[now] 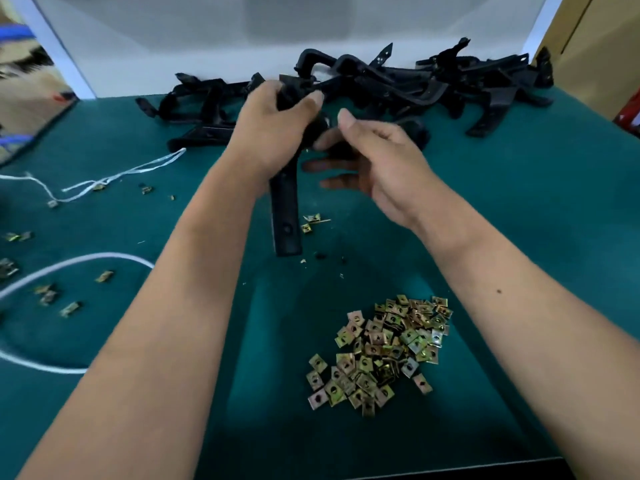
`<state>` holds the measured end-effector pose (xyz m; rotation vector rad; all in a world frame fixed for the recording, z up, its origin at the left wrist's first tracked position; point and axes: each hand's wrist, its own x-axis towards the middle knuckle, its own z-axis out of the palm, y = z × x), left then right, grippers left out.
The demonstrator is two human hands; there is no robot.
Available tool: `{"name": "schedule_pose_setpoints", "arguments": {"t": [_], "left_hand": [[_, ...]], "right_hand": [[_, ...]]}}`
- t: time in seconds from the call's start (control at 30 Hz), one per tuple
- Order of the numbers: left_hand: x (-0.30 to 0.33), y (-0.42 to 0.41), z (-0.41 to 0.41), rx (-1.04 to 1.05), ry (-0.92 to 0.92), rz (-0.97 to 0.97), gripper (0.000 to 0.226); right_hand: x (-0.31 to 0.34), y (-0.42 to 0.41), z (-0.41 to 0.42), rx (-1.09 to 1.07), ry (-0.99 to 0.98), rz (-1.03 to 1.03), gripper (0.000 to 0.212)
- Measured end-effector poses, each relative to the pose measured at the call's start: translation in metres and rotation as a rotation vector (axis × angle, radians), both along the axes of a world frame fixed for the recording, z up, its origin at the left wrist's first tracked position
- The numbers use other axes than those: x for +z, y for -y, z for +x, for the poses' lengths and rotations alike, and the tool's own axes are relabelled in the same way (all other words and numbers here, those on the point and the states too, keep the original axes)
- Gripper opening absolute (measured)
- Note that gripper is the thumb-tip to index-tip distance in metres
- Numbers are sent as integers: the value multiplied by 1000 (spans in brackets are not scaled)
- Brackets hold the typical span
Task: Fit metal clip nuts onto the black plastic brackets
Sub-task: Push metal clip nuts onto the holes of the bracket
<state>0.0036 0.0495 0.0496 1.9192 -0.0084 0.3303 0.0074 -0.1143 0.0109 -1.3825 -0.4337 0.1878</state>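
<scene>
My left hand (273,129) grips the upper part of a black plastic bracket (285,216), whose long flat arm hangs down toward me over the green table (519,209). Just to the right of the bracket is my right hand (374,157), its thumb up and its fingers loosely spread toward the bracket's middle; whether it holds a clip nut I cannot tell. A pile of brass-coloured metal clip nuts (381,351) lies on the table in front of me. Many more black brackets (415,84) are heaped along the back of the table.
Loose clip nuts (313,221) lie under the held bracket, and others (52,296) are scattered at the left. White string (121,174) and a white cord (69,263) lie on the left side. A white wall panel (242,36) stands behind the heap.
</scene>
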Motion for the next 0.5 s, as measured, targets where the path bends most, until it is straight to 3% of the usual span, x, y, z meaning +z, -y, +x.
{"name": "schedule_pose_setpoints", "arguments": {"t": [0.07, 0.17, 0.23, 0.33, 0.5], "left_hand": [[-12, -20, -3, 72, 13, 151, 17], [-37, -45, -11, 135, -21, 402, 18], [-55, -52, -16, 95, -71, 460, 19], [-78, -54, -24, 43, -99, 347, 19], [-84, -57, -29, -14, -37, 117, 24]], "right_hand": [[-10, -6, -1, -71, -18, -126, 36], [-28, -6, 2, -129, 310, -754, 21], [-32, -3, -1, -28, 459, -1018, 14], [-35, -5, -8, 34, 542, -1071, 18], [-39, -1, -14, -37, 570, -1052, 9]]}}
